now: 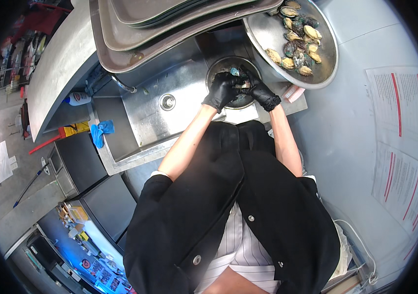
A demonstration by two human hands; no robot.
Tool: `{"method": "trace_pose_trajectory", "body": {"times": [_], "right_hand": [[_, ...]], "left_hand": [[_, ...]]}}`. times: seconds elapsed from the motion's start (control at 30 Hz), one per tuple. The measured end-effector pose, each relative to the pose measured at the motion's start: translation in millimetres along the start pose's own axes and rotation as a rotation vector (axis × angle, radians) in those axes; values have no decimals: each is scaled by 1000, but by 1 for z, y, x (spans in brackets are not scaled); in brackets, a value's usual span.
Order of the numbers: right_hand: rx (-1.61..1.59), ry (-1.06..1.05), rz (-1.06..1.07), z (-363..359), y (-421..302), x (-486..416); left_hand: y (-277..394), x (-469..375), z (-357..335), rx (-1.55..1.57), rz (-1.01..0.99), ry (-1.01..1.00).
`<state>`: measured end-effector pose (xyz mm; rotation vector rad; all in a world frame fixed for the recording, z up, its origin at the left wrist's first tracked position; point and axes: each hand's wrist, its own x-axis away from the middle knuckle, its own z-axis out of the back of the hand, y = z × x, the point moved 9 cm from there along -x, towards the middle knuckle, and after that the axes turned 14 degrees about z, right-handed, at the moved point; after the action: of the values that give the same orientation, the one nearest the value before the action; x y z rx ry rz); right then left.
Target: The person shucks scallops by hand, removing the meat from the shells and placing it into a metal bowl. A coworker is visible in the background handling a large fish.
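Note:
My left hand (224,89) and my right hand (263,90), both in black gloves, meet over a round metal bowl (211,70). Their fingers close around an abalone (245,84), of which only a small pale part shows between them. Just beyond the fingertips, a shiny blue-green shell (235,71) lies in the bowl. The gloves hide much of the bowl's contents. At the upper right, a wide steel basin (267,35) holds several abalones (299,55), some with yellowish flesh up, others with dark shell up.
Left of the bowl is a steel sink (146,121) with a drain (168,102) and a faucet (124,84). Stacked brown trays (120,40) overhang its far side. A pink brush (292,93) lies below the basin. A blue cloth (101,132) drapes over the sink's left edge.

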<state>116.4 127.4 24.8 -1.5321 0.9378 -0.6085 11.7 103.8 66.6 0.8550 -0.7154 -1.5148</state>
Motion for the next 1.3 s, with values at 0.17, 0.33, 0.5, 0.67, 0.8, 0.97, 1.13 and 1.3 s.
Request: {"method": "trace_pose_trajectory", "body": {"times": [0.17,0.33,0.5,0.67,0.8,0.97,1.13,1.3], "right_hand": [[-341,247,-115,1,11,17],[-246,295,-186,-3,23,20],[-87,381,-240,10,40,25],[306,296,-170,21,50,18],[392,303,-118,21,44,17],[528,279,53,22,22,14],[569,177,-18,29,23,10],[911,33,210,21,12,1]], "left_hand": [[-18,2,11,255,299,112],[-25,10,11,301,500,95],[-5,2,10,-116,37,92],[-9,-2,-10,-272,-42,67],[-37,-2,-12,-30,204,-5],[-52,-6,-17,57,333,-73],[-10,-12,-2,-130,78,2],[-14,-3,-19,-244,-108,75]]}}
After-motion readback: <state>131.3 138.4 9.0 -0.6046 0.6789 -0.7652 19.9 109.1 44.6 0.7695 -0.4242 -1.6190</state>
